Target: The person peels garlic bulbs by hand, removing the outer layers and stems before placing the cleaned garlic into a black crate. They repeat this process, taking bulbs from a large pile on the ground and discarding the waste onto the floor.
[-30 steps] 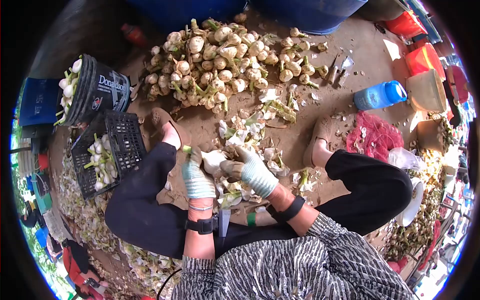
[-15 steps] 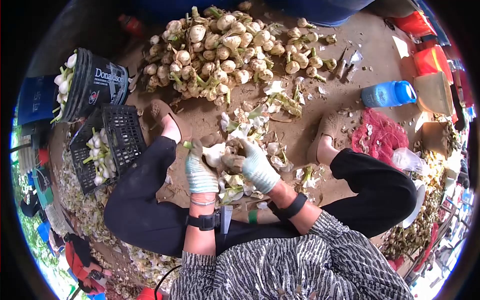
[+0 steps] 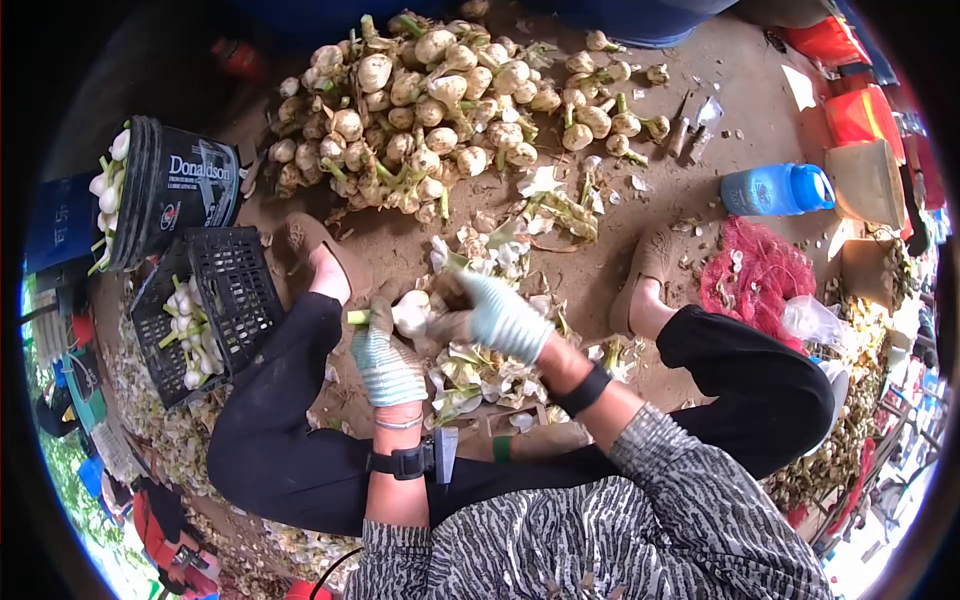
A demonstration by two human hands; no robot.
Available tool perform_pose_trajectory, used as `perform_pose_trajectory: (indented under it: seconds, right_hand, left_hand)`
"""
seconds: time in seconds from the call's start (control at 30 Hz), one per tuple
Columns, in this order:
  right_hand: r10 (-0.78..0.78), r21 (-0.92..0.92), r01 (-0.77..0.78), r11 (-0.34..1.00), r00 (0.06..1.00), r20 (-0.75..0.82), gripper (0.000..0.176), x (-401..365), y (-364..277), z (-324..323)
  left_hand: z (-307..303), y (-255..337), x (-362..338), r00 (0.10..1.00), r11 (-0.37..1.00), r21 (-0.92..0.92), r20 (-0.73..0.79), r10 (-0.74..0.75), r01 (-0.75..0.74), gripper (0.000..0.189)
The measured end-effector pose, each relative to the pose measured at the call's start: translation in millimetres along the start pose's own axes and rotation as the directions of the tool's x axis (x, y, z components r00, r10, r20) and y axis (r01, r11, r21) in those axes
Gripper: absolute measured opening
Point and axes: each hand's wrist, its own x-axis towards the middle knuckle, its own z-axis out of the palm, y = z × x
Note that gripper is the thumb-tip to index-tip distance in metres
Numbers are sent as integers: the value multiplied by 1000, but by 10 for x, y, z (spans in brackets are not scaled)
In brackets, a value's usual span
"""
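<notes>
A white garlic bulb [image 3: 411, 314] with a short green stem is gripped in my left hand [image 3: 388, 362], its stem pointing left. My right hand [image 3: 505, 318] is at the bulb's right side with fingers curled in; they are slightly blurred, and what they pinch is hidden. Both hands wear striped gloves with dirty fingertips. Below and beyond them lies a heap of peeled garlic skins [image 3: 478, 372]. A big pile of unpeeled garlic bulbs [image 3: 400, 110] sits farther ahead on the ground.
On the left, a black crate [image 3: 238, 290] holds trimmed garlic, beside a black Donaldson bucket [image 3: 195, 185] with more. To the right are a blue bottle [image 3: 770, 190], a red mesh bag [image 3: 755, 270] and a beige container [image 3: 865, 188]. Tools [image 3: 690, 130] lie near the pile.
My left hand has shifted slightly left with the garlic bulb. The right hand has moved a little left and up, staying beside the bulb. The whole view has tilted slightly.
</notes>
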Motion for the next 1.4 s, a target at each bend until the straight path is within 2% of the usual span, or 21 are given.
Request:
perform_pose_trajectory:
  seconds: [0.07, 0.13, 0.23, 0.27, 0.3, 0.4, 0.47, 0.63, 0.67, 0.77, 0.8, 0.83, 0.87, 0.93, 0.97, 1.0, 1.23, 1.3, 1.33, 1.37, 1.4]
  right_hand:
    - [-107, -136, 90, 987, 986, -126, 17, -81, 7, 195]
    - [267, 355, -254, 900, 964, 13, 19, -139, -202, 186]
    - [337, 449, -333, 829, 938, 73, 20, -167, -138, 61]
    - [269, 401, -205, 893, 957, -109, 20, -129, 301, 117]
    - [423, 506, -314, 803, 899, -113, 20, -122, 400, 28]
    - [526, 347, -465, 814, 844, -103, 19, -136, 627, -105]
    - [268, -194, -299, 934, 948, -172, 22, -59, 515, -242]
    - [66, -620, -272, 736, 940, -334, 43, 593, 925, -1123]
    - [116, -673, -380, 634, 908, -403, 38, 716, 923, -1287]
    - [99, -639, -460, 616, 850, -517, 41, 891, 998, -1454]
    - [101, -477, -338, 811, 885, -455, 41, 871, 975, -1345]
    - [95, -258, -207, 944, 917, -388, 41, 820, 825, -1179]
    - [154, 20, -153, 988, 963, -222, 37, 684, 647, -948]
    - [88, 100, -104, 989, 984, 157, 31, 464, 269, -543]
    - [7, 230, -54, 972, 980, 199, 34, 383, 223, -253]
    - [63, 27, -72, 997, 967, 247, 36, 315, 84, -148]
    - [186, 219, -229, 948, 962, 201, 29, 174, -18, 45]
    - [128, 61, -128, 990, 992, 11, 27, 166, 254, 101]
    - [36, 16, -35, 999, 997, -69, 25, 162, 442, 113]
    - [102, -104, -112, 988, 990, -100, 23, 154, 708, 87]
    - [5, -254, -44, 966, 989, -150, 22, 211, 857, -83]
  left_hand:
    - [0, -5, -13, 996, 994, 61, 7, 87, -87, 37]
    - [-36, 37, -41, 999, 999, -34, 35, 25, -24, 34]
    - [-75, 23, -60, 997, 989, -136, 58, -43, 51, 36]
    - [-65, 30, -59, 997, 981, -190, 61, -38, 49, 37]
    - [-48, 31, -51, 997, 968, -246, 66, -31, 46, 38]
    - [-153, 90, -43, 996, 981, -184, 71, -56, 68, 35]
    - [-273, -23, 9, 995, 991, -89, 34, -99, 101, 30]
    - [-140, -46, -54, 988, 987, 51, -31, -151, 152, 37]
    - [-156, -54, -36, 986, 987, 24, -49, -160, 162, 38]
    - [-239, -96, 58, 987, 982, -104, 23, -157, 158, 24]
    - [-224, -80, 90, 1000, 994, 111, 21, -5, 3, 23]
    - [-182, -57, 141, 989, 933, 328, 43, 139, -145, 25]
    - [-155, -25, 168, 994, 974, 201, -3, 105, -103, 18]
    - [-160, -16, 204, 988, 973, 207, -86, 125, -105, 16]
    - [-75, 8, 179, 990, 976, 196, -88, 115, -96, 16]
    - [-39, 17, 145, 981, 933, 323, -60, 187, -158, 19]
    - [-152, 16, 81, 996, 982, 163, 21, 92, -94, 40]
    - [-126, 74, 24, 982, 987, -58, -106, -155, 149, 46]
    - [-200, 57, 99, 994, 987, -141, -62, -90, 80, 47]
    - [-6, 214, -15, 996, 971, -221, 10, -94, 94, 39]
    - [69, 278, -22, 999, 988, -146, -15, -53, 50, 39]
